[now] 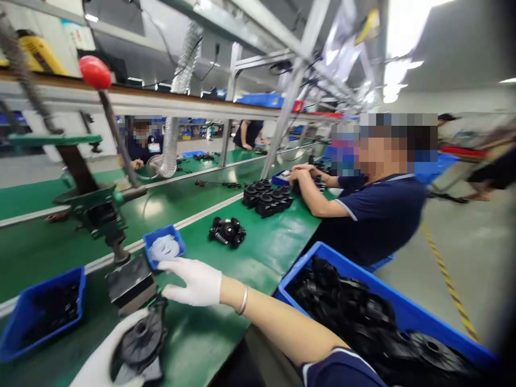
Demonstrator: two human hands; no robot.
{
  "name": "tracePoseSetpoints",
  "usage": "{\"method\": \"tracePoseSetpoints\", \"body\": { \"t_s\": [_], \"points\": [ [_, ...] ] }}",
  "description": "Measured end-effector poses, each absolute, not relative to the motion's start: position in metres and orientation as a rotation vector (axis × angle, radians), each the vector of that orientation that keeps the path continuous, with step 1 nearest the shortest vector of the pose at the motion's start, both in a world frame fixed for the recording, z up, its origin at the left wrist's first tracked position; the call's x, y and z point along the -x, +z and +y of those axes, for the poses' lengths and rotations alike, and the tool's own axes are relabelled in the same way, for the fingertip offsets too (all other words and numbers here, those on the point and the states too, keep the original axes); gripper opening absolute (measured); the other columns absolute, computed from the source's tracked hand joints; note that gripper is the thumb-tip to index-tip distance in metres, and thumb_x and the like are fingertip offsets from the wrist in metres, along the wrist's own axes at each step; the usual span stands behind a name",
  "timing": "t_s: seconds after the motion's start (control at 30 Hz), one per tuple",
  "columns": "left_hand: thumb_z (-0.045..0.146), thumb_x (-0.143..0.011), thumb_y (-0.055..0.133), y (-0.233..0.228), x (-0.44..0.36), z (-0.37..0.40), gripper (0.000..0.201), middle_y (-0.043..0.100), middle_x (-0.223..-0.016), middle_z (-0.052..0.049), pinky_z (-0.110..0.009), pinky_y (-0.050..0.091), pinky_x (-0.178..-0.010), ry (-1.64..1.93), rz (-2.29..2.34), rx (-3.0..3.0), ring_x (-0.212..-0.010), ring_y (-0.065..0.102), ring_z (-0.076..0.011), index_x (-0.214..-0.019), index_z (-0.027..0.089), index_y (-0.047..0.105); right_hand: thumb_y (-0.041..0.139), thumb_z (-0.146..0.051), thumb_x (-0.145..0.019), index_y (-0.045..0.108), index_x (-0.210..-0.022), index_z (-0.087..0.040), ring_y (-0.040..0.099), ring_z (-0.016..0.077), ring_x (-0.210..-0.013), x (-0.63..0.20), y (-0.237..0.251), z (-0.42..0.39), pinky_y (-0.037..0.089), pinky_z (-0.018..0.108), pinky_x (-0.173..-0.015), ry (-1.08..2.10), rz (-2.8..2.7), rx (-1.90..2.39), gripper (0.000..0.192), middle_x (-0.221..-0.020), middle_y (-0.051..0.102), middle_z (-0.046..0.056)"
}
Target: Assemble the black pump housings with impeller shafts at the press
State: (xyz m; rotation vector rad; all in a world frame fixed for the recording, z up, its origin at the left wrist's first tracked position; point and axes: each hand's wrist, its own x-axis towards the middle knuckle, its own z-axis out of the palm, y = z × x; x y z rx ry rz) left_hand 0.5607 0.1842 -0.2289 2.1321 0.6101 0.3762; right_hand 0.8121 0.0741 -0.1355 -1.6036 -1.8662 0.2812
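My left hand (99, 352), in a white glove, is closed around a round black plastic housing (142, 338) at the bottom left, low over the green bench. Its ribbed round face points up. My right hand (195, 282), also gloved, reaches across with thumb and fingers apart. The fingertips are at the near edge of a small blue tray (181, 243) that holds thin white rings (164, 247); I see nothing in the fingers. Between the hands and the green hand press (99, 212) is a dark metal block (131, 282) beneath the press's ram.
A blue bin (83, 293) of small black parts stands left. One black assembly (228, 231) and a group of black housings (268, 198) sit further along. A large blue crate (318, 252) of black parts is at right. A co-worker (382, 215) sits beyond it. The press lever's red knob (95, 72) sticks up.
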Motion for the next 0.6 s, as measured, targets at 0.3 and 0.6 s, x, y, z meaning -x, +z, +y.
{"method": "tracePoseSetpoints", "body": {
  "t_s": [0.3, 0.6],
  "points": [
    [0.035, -0.088, 0.058, -0.197, -0.54, 0.196, 0.066, 0.034, -0.154, -0.009, -0.047, 0.029, -0.118, 0.3, 0.562, -2.308, -0.141, 0.034, -0.028, -0.148, 0.024, 0.033, 0.057, -0.039, -0.094, 0.049, -0.136, -0.017, 0.064, 0.0253, -0.1, -0.81, -0.183, 0.083, 0.051, 0.04, -0.088, 0.331, -2.23, 1.552, 0.048, -0.114, 0.066, 0.012],
    [0.07, -0.061, 0.075, -0.224, -0.55, 0.198, 0.107, 0.051, -0.133, -0.015, -0.05, 0.047, -0.099, 0.358, 0.613, -2.616, -0.119, 0.053, -0.034, -0.148, 0.026, 0.032, 0.052, -0.043, -0.097, 0.041, -0.141, -0.013, 0.06, 0.0257, -0.083, -0.792, -0.209, 0.097, 0.049, 0.038, -0.073, 0.152, -2.298, 1.575, 0.054, -0.096, 0.065, 0.012]
  ]
}}
